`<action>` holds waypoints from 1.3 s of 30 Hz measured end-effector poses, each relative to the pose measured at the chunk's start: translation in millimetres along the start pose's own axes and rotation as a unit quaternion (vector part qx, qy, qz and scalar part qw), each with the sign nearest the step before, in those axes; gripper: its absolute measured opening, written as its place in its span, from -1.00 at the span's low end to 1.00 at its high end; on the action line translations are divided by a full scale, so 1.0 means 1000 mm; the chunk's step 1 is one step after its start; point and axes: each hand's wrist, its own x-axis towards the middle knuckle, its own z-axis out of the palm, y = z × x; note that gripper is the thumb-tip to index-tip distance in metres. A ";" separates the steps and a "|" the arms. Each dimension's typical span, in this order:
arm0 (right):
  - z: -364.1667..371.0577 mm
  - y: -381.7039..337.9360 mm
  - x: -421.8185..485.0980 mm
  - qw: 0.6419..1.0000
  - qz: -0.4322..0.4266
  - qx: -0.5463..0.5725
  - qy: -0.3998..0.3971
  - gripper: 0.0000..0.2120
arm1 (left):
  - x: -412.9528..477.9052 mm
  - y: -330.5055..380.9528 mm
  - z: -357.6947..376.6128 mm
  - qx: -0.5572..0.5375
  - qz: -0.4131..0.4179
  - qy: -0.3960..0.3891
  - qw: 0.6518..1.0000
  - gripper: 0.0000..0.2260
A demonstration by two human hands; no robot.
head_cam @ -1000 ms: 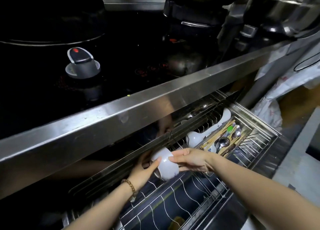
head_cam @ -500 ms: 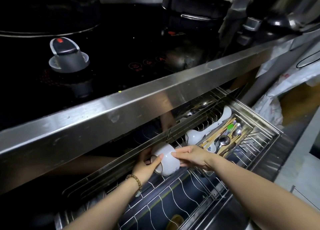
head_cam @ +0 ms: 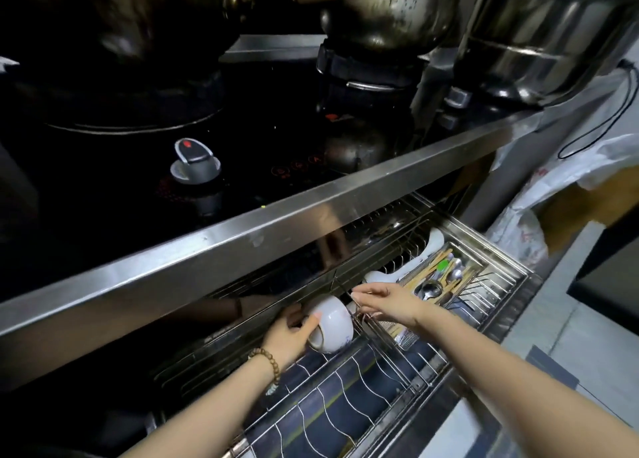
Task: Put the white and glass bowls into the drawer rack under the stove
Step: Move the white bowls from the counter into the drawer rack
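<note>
Now | white bowl (head_cam: 332,326) on its side, mouth leftward | left hand (head_cam: 287,336) grips it | right hand (head_cam: 390,302) spread, empty

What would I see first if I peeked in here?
The white bowl stands out, tipped on its side at the back of the open rack. The left hand grips it, and the right hand is open beside it. A tray of spoons and chopsticks lies to the right, and big pots sit above on the dark stove.
</note>
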 end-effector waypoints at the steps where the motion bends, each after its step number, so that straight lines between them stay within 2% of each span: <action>1: -0.003 -0.005 -0.014 1.000 -0.009 0.002 0.005 -0.61 | -0.007 0.008 -0.003 -0.006 0.011 -0.006 1.000 -0.67; 4: -0.010 -0.019 -0.063 0.998 -0.046 -0.016 0.030 -0.56 | -0.039 0.036 -0.012 -0.008 0.049 -0.026 0.998 -0.54; 9: -0.014 -0.056 -0.154 0.990 -0.109 0.016 0.085 -0.38 | -0.102 0.086 -0.031 0.038 0.147 -0.079 0.985 -0.57; 13: -0.008 -0.099 -0.213 0.978 -0.183 0.016 0.100 -0.44 | -0.162 0.130 -0.067 0.083 0.270 -0.077 0.956 -0.57; 17: 0.008 -0.155 -0.255 0.961 -0.263 -0.006 0.088 -0.39 | -0.216 0.185 -0.122 0.065 0.371 -0.018 0.926 -0.61; 21: 0.034 -0.214 -0.281 0.940 -0.334 -0.026 0.067 -0.37 | -0.264 0.227 -0.186 0.080 0.433 0.027 0.897 -0.44; 23: 0.049 -0.243 -0.288 0.928 -0.365 -0.040 0.063 -0.29 | -0.282 0.238 -0.222 0.112 0.454 0.061 0.882 -0.41; 28: 0.100 -0.310 -0.295 0.894 -0.436 -0.089 0.060 -0.25 | -0.322 0.248 -0.310 0.204 0.475 0.174 0.838 -0.28; 33: 0.157 -0.367 -0.296 0.879 -0.465 -0.107 0.023 -0.24 | -0.359 0.251 -0.382 0.238 0.488 0.280 0.792 -0.39; 35: 0.179 -0.389 -0.296 0.872 -0.476 -0.112 0.007 -0.26 | -0.372 0.253 -0.408 0.235 0.486 0.305 0.784 -0.47; 39: 0.219 -0.431 -0.295 0.859 -0.497 -0.116 -0.029 -0.17 | -0.387 0.251 -0.459 0.244 0.472 0.360 0.767 -0.54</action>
